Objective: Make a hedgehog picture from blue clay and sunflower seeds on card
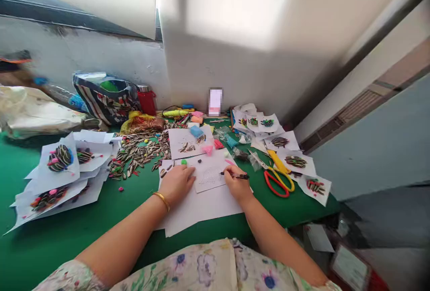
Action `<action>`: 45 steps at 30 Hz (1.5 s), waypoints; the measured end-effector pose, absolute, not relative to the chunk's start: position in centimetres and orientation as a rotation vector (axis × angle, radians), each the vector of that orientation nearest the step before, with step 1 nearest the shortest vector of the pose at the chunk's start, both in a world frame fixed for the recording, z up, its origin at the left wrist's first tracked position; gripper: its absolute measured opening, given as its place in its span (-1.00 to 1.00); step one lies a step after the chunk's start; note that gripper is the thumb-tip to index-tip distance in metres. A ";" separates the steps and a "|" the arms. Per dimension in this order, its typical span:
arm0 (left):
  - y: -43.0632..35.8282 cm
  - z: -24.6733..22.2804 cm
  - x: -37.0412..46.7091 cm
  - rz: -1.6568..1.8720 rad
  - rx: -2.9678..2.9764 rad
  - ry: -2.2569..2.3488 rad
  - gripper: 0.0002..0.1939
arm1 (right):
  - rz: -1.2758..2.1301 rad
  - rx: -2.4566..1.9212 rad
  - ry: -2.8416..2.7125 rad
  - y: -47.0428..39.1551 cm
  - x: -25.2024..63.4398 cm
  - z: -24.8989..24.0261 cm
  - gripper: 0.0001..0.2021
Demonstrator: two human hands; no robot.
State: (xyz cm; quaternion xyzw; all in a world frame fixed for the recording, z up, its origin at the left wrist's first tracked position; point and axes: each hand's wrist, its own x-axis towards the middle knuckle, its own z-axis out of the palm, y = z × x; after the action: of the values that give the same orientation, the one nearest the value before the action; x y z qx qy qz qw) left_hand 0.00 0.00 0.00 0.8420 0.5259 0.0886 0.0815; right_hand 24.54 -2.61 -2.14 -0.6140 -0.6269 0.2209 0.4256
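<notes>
While my right hand (238, 186) pinches a pen (242, 176), my left hand (176, 183) lies, fingers outstretched, on paper (201, 210). The sketch's (211, 176) marks look illegible.

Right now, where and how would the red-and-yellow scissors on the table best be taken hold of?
Probably by the red loop and yellow loop, coming from the near right. The scissors lie with both loops toward the table's near right and the blades pointing away and left, so this keeps clear of the tips.
</notes>
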 end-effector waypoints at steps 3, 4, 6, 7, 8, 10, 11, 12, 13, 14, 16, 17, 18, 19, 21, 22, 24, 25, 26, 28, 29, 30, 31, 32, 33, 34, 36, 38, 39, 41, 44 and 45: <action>-0.1 0.0 0.1 0.267 2.520 1.581 -0.70 | 0.562 -1.534 -1.559 -2.7 24.5 -2.2 -0.82; -0.1 0.0 0.1 0.269 2.522 1.583 -0.70 | 0.568 -1.532 -1.557 -2.7 24.5 -2.2 -0.82; -0.1 0.0 0.1 0.275 2.530 1.586 -0.70 | 0.585 -1.526 -1.555 -2.7 24.5 -2.2 -0.83; -0.1 0.0 0.0 0.277 2.534 1.586 -0.70 | 0.594 -1.522 -1.554 -2.7 24.5 -2.2 -0.83; -0.1 0.0 0.0 0.277 2.537 1.586 -0.70 | 0.602 -1.518 -1.554 -2.8 24.5 -2.2 -0.84; -0.1 0.0 0.0 0.275 2.540 1.585 -0.70 | 0.623 -1.519 -1.550 -2.8 24.5 -2.1 -0.84; -0.1 0.0 0.1 0.274 2.539 1.586 -0.70 | 0.635 -1.523 -1.549 -2.8 24.4 -2.1 -0.84; -0.1 0.0 0.1 0.274 2.538 1.587 -0.71 | 0.647 -1.529 -1.550 -2.8 24.4 -2.1 -0.84; -0.1 0.0 0.1 0.276 2.537 1.588 -0.71 | 0.656 -1.535 -1.552 -2.8 24.4 -2.0 -0.84; -0.1 0.0 0.1 0.277 2.537 1.586 -0.72 | 0.660 -1.541 -1.553 -2.8 24.4 -1.9 -0.84; -0.1 0.0 0.1 0.277 2.536 1.584 -0.73 | 0.653 -1.553 -1.552 -2.8 24.4 -1.9 -0.84; -0.1 -0.1 0.1 0.276 2.536 1.583 -0.73 | 0.645 -1.558 -1.548 -2.7 24.4 -1.9 -0.84; -0.1 0.0 0.0 0.274 2.535 1.582 -0.73 | 0.639 -1.561 -1.545 -2.7 24.4 -1.9 -0.85; -0.1 0.0 0.0 0.272 2.534 1.581 -0.73 | 0.634 -1.562 -1.541 -2.7 24.4 -2.0 -0.85; -0.1 0.0 0.0 0.269 2.533 1.583 -0.72 | 0.629 -1.556 -1.526 -2.6 24.4 -2.1 -0.85; -0.1 0.0 0.0 0.268 2.535 1.584 -0.72 | 0.626 -1.551 -1.515 -2.6 24.5 -2.2 -0.84; 0.0 -0.1 0.0 0.267 2.542 1.586 -0.73 | 0.619 -1.542 -1.503 -2.6 24.5 -2.3 -0.84; 0.0 -0.1 0.0 0.267 2.546 1.586 -0.74 | 0.616 -1.539 -1.506 -2.5 24.5 -2.3 -0.84; 0.0 -0.1 0.0 0.267 2.550 1.585 -0.74 | 0.612 -1.537 -1.514 -2.5 24.5 -2.2 -0.84; 0.0 -0.2 0.0 0.273 2.551 1.586 -0.74 | 0.604 -1.541 -1.534 -2.5 24.5 -2.1 -0.84; 0.0 -0.2 0.0 0.276 2.550 1.586 -0.74 | 0.599 -1.549 -1.537 -2.5 24.5 -2.1 -0.84; 0.0 -0.2 0.0 0.280 2.548 1.587 -0.74 | 0.595 -1.559 -1.536 -2.5 24.4 -2.1 -0.84; 0.0 -0.2 0.0 0.283 2.546 1.587 -0.74 | 0.595 -1.567 -1.532 -2.5 24.5 -2.0 -0.85; 0.0 -0.1 0.0 0.283 2.544 1.588 -0.73 | 0.599 -1.572 -1.527 -2.5 24.5 -2.0 -0.85; 0.0 -0.1 0.0 0.281 2.543 1.587 -0.73 | 0.607 -1.574 -1.522 -2.5 24.5 -2.1 -0.85; 0.0 -0.1 0.0 0.278 2.542 1.588 -0.73 | 0.614 -1.572 -1.515 -2.5 24.5 -2.1 -0.85; 0.0 -0.1 0.0 0.275 2.541 1.589 -0.73 | 0.617 -1.565 -1.501 -2.4 24.6 -2.2 -0.84; 0.0 -0.1 0.0 0.274 2.545 1.586 -0.74 | 0.598 -1.559 -1.489 -2.4 24.7 -2.2 -0.84; 0.0 -0.1 0.0 0.273 2.548 1.584 -0.74 | 0.587 -1.558 -1.489 -2.3 24.7 -2.3 -0.84; 0.0 -0.1 0.0 0.266 2.549 1.585 -0.74 | 0.576 -1.561 -1.502 -2.3 24.7 -2.3 -0.83; 0.0 -0.1 0.0 0.258 2.542 1.588 -0.74 | 0.590 -1.570 -1.525 -2.3 24.6 -2.2 -0.83; 0.0 0.0 0.0 0.257 2.538 1.588 -0.74 | 0.591 -1.571 -1.524 -2.2 24.6 -2.2 -0.83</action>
State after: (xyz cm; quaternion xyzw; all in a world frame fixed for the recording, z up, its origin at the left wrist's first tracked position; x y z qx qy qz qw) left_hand 0.02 0.04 -0.03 0.8427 0.5272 0.0854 0.0682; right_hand 24.58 -2.25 -2.19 -0.6278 -0.6091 0.2360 0.4233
